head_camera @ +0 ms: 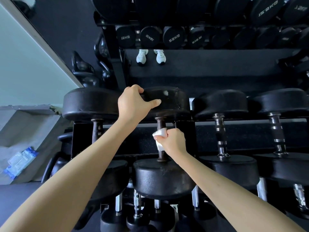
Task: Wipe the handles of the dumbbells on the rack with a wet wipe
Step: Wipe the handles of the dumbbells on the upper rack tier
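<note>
A black dumbbell [164, 178] lies on the top shelf of the rack [185, 122], its dark handle [160, 125] running away from me. My right hand [173, 141] grips that handle with a white wet wipe [160, 133] wrapped round it. My left hand [133, 102] holds the far head [173, 101] of the same dumbbell, fingers curled over its top and thumb along its side. Other dumbbells flank it: one with a dark handle [97, 129] to the left, two with chrome handles [220, 134] to the right.
A mirror behind the rack reflects more dumbbells [173, 37] and my white shoes [151, 56]. Kettlebells [83, 71] stand at the left. A blue pack of wipes [20, 162] lies on the grey ledge at lower left. Smaller dumbbells [137, 213] sit on the shelf below.
</note>
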Tool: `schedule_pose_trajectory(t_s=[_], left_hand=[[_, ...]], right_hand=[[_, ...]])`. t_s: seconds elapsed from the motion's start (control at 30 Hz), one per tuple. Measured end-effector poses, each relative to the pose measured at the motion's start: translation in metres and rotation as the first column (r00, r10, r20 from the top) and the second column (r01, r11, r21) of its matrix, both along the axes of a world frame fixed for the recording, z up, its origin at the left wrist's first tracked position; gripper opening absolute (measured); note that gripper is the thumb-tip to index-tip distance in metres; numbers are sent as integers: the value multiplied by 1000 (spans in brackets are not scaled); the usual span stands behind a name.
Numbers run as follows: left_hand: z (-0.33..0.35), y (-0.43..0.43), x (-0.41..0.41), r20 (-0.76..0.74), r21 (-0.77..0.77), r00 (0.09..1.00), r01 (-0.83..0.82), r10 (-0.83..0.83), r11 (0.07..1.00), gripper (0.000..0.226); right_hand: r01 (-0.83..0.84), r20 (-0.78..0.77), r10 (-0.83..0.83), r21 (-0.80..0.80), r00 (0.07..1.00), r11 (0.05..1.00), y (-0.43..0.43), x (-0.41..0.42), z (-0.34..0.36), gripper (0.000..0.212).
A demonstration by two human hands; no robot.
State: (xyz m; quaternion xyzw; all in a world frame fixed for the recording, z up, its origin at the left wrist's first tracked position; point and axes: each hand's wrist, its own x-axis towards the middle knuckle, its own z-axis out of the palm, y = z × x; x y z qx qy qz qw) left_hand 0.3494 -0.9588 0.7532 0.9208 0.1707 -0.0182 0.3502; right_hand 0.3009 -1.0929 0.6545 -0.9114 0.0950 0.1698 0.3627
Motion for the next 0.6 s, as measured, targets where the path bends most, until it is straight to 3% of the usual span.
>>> schedule_pose_trajectory(t_s=[0.2, 0.37, 0.53, 0.6], left_hand=[[0, 1, 1, -7, 32, 1000, 19, -19, 999, 66], [2, 2, 3, -16, 48, 1000, 25, -24, 999, 65], [1, 2, 3, -13, 47, 1000, 15, -14, 999, 66], [1, 1, 3, -11, 45, 1000, 7, -7, 999, 66]], right_hand=[[-226, -328, 226, 38, 917, 973, -24, -3, 8, 47], [-271, -406, 445, 419, 798, 867, -44, 4, 1, 38], [-198, -396, 385, 437, 834, 878, -47, -1, -7, 23], [-201, -369, 321, 327, 872, 923, -36, -5, -6, 28]])
